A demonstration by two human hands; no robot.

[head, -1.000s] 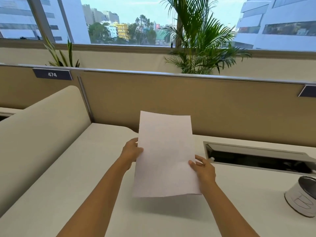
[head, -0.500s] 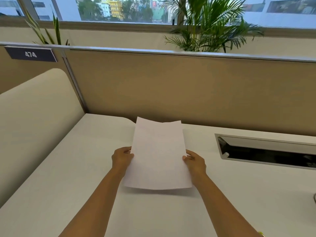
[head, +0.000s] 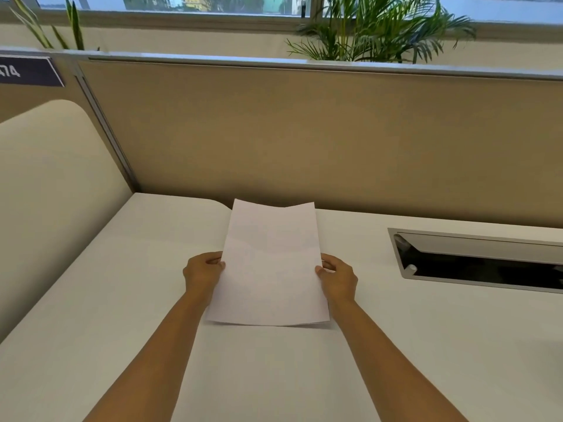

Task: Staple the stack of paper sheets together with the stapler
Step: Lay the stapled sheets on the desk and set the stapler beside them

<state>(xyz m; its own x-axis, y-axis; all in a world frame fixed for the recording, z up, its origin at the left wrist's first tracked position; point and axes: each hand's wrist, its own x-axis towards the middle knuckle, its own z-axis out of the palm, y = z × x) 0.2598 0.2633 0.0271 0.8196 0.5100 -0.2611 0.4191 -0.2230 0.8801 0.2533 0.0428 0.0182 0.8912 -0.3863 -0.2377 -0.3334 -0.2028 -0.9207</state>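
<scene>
A stack of white paper sheets [head: 271, 266] is held over the white desk [head: 122, 300], tilted with its far edge raised and sagging slightly in the middle. My left hand [head: 202, 274] grips the stack's left edge. My right hand [head: 338, 277] grips its right edge, thumb on top. The near edge of the sheets hangs close above the desk surface. No stapler is in view.
A tan partition wall [head: 304, 132] closes the back of the desk. A cream curved divider [head: 51, 193] rises on the left. An open cable tray slot [head: 475, 263] is sunk into the desk at the right. Plants [head: 377, 28] stand behind the partition.
Both hands have lowered the paper from an upright hold down toward the desk. The view has tipped downward, and the white cup at the right has left the frame.
</scene>
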